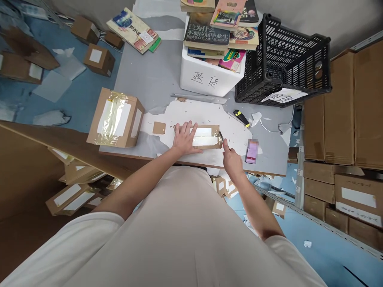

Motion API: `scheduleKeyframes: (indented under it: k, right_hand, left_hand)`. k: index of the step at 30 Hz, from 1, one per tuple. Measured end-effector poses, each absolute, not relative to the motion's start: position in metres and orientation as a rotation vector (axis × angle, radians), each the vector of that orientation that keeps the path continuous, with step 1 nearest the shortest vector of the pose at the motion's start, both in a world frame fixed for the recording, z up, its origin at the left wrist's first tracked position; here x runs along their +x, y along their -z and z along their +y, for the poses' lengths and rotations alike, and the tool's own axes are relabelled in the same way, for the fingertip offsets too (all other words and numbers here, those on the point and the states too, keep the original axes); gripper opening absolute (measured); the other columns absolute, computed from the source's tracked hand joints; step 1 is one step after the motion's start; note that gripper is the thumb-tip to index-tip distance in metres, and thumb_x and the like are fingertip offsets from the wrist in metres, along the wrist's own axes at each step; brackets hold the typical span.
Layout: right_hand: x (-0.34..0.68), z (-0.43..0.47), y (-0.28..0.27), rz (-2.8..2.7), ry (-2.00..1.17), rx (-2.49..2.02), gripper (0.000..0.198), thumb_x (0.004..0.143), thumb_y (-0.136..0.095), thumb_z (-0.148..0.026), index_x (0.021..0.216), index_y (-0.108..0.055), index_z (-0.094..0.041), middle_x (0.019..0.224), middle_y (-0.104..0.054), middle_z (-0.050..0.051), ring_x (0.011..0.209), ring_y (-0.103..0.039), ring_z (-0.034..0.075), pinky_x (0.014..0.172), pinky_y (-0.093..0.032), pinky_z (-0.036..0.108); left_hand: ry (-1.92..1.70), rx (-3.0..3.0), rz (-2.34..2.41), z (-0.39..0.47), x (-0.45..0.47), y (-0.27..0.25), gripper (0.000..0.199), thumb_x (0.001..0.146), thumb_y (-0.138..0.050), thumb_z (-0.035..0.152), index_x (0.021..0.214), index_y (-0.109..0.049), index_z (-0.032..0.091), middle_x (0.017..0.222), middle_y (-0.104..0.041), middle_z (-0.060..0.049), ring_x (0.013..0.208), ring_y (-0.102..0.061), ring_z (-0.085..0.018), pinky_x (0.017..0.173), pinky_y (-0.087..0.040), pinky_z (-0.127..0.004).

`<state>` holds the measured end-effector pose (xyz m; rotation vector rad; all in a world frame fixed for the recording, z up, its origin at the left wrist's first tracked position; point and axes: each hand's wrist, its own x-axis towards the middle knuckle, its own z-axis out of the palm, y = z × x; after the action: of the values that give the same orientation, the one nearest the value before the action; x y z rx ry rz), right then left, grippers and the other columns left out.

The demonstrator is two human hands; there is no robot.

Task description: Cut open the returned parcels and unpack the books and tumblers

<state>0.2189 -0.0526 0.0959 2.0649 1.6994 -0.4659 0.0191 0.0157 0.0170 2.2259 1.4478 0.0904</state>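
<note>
A flat cardboard package (206,141) with white labels and clear tape lies near the front edge of the table. My left hand (184,139) presses on its left part, fingers spread. In my right hand (232,161) is a utility knife (222,137), its blade at the package's taped right end. The fingers are wrapped round the handle, which is mostly hidden. Left of the package lies a small cardboard piece (159,128). A black and yellow utility knife (241,118) rests behind my right hand, and a phone (251,152) lies to its right.
A taped box (115,119) stands on the table's left. At the back are a white bin (211,75) heaped with books, a black plastic crate (269,75) and a few books (133,30). Large cartons (338,115) are stacked at right; boxes and paper scraps litter the blue floor.
</note>
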Motion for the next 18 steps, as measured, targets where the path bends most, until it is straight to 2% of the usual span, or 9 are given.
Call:
scheduleKeyframes:
  k: [4,10,18]
  right_hand:
    - [0.215,-0.042,-0.105,1.686,0.452,1.991,0.065,0.093,-0.033,-0.012,0.154,-0.012,-0.021,0.102,-0.064,0.019,0.086,-0.066,0.028,0.075,-0.047,0.038]
    - [0.232,-0.022,-0.118,1.684,0.501,1.806,0.065,0.092,-0.042,-0.015,0.153,-0.019,-0.022,0.097,-0.066,0.018,0.091,-0.065,0.032,0.075,-0.046,0.038]
    - [0.241,-0.043,-0.110,1.739,0.533,1.767,0.064,0.093,-0.041,-0.018,0.153,-0.017,-0.023,0.100,-0.068,0.016,0.089,-0.064,0.028,0.075,-0.044,0.034]
  left_hand:
    - [-0.101,2.200,1.456,0.015,0.021,-0.018,0.126,0.058,-0.066,0.074,0.153,-0.010,0.013,0.155,-0.021,-0.021,0.141,-0.017,-0.043,0.113,0.005,-0.058]
    - [-0.101,2.216,1.451,0.017,0.023,-0.018,0.125,0.058,-0.070,0.066,0.153,-0.009,0.010,0.151,-0.028,-0.022,0.136,-0.025,-0.043,0.113,0.002,-0.058]
    - [-0.074,2.201,1.462,0.017,0.024,-0.019,0.124,0.061,-0.068,0.065,0.153,-0.005,0.012,0.150,-0.030,-0.022,0.135,-0.025,-0.044,0.112,-0.001,-0.059]
